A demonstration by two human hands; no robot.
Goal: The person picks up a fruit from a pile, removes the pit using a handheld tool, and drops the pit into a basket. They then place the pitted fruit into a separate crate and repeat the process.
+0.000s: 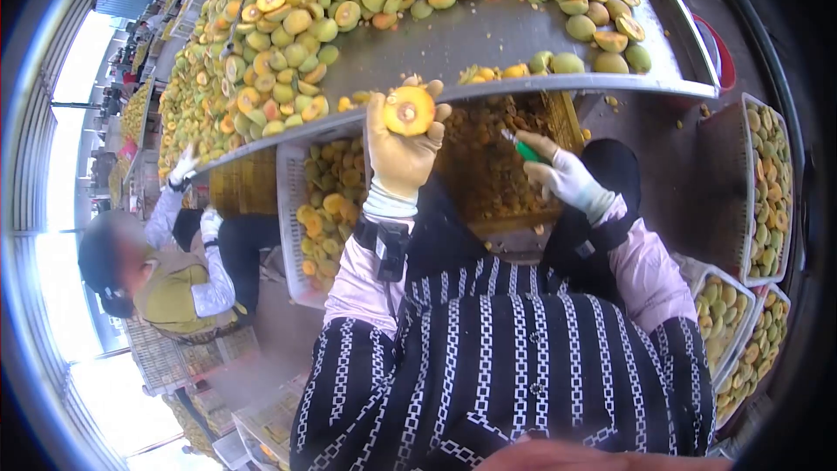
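My left hand [405,144], in a stained glove, grips a yellow peach half [409,111] with its cut face toward me. The centre of that face is darker orange with a pale spot. My right hand [558,176], gloved in white, is closed around a small green-handled tool [527,151] with a short metal tip. The tool is apart from the peach half, to its right. Beyond my hands, a metal table [418,48] bears a heap of halved peaches [288,30]. Below them stands a yellow crate [565,118] with brown-orange scraps inside.
A white crate of peach halves [290,235] stands left of my legs. Several more crates, among them a tall white one [748,201], hold fruit at the right. A co-worker [179,283] in white gloves sits at the left beside the table. A red tub [722,57] is at the far right.
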